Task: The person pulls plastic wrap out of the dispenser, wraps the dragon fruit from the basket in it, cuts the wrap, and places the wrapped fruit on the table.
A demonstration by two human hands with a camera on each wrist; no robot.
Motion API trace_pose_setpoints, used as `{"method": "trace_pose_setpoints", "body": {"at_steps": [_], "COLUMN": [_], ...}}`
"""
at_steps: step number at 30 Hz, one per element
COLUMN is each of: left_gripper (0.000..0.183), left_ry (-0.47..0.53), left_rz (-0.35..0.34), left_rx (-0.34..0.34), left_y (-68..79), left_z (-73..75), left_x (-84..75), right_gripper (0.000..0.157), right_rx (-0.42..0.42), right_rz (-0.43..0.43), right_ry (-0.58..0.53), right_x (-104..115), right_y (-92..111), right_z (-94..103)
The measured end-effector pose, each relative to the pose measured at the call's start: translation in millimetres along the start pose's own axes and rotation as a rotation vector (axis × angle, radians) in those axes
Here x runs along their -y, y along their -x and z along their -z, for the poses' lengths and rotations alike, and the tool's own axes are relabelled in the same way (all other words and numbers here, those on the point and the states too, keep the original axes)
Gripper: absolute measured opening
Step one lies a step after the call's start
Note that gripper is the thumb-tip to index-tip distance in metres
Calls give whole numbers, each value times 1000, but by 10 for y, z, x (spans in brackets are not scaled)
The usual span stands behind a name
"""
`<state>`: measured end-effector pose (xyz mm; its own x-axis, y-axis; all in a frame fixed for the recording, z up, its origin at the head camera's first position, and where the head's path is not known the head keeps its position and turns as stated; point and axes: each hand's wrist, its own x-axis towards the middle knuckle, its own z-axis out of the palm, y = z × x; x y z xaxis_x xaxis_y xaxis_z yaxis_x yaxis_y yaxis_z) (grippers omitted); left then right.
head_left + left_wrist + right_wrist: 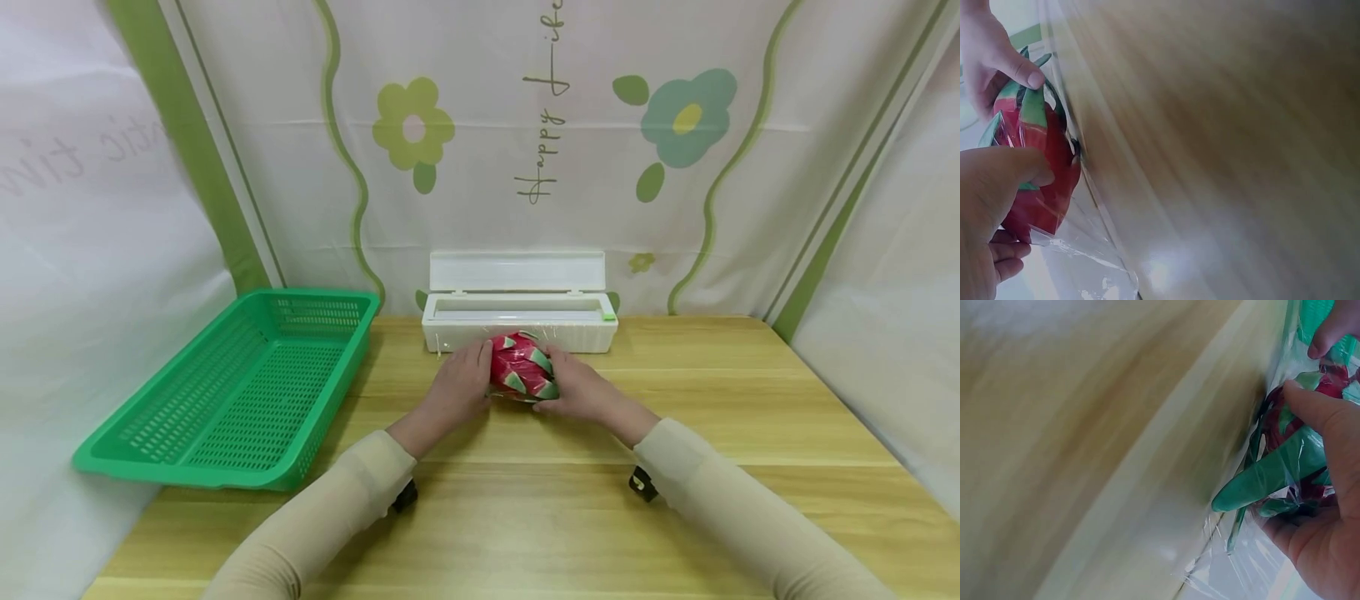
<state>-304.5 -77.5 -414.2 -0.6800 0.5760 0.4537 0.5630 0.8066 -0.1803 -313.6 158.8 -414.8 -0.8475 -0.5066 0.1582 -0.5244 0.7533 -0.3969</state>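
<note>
A red dragon fruit [519,367] with green-tipped scales is held between both hands in front of a white cling film box. My left hand [463,379] grips its left end, the thumb lying across the red skin in the left wrist view. My right hand [579,387] grips the other end, with thumb and fingers around the green scales. Clear cling film [1088,250] lies around the fruit and hangs loose past its edge in the left wrist view. Crinkled film [1235,562] also spreads below the fruit in the right wrist view.
The white cling film box [521,333] stands at the table's back edge, its lid [517,272] raised and a small green slider [608,317] at its right end. A green plastic basket [330,417] sits at the left. The wooden table [525,517] meets a printed curtain behind.
</note>
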Motion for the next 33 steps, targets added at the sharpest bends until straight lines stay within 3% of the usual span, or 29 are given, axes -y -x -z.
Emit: {"method": "trace_pose_setpoints", "body": {"at_steps": [9,16,26,33], "left_gripper": [74,73,59,55], "left_ry": [24,-3,-12,34], "left_rz": [-39,-66,-86,-87], "left_rx": [-43,-57,-90,-86], "left_y": [21,-3,10,34], "left_z": [92,167,294,348], "left_x": [16,37,36,13], "right_gripper": [102,111,90,89], "right_rx": [-28,-64,-157,-124], "right_rz": [37,60,159,164], "right_ry": [2,4,107,85], "right_x": [9,31,69,66], "right_y": [67,103,150,186], "right_z": [-25,-21,25,41]}}
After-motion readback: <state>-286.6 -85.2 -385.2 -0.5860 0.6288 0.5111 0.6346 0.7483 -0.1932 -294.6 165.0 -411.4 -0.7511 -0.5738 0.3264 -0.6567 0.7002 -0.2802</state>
